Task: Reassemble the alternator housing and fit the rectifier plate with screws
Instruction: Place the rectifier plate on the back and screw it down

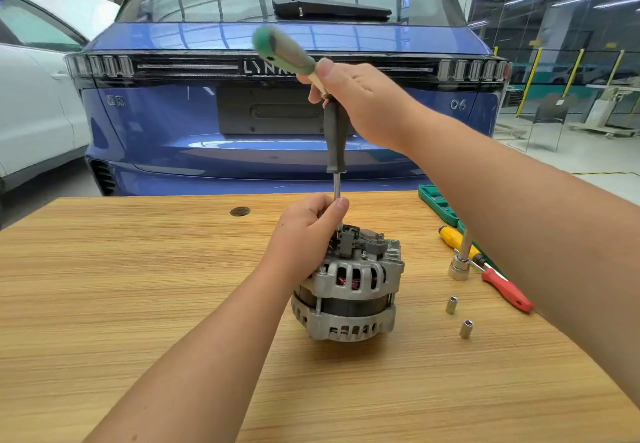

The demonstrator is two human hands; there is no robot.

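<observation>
The grey alternator stands upright on the wooden table, with the dark rectifier plate on top. A long driver with a dark grey handle points straight down onto the plate's left side. My left hand pinches its thin metal shaft just above the plate. My right hand grips the top of the driver, where a ratchet with a green handle juts up and to the left. The driver's tip is hidden behind my left fingers.
To the right of the alternator lie two small sockets, a bar with a large socket, a yellow screwdriver, a red-handled tool and a green tool case. A blue car stands right behind the table.
</observation>
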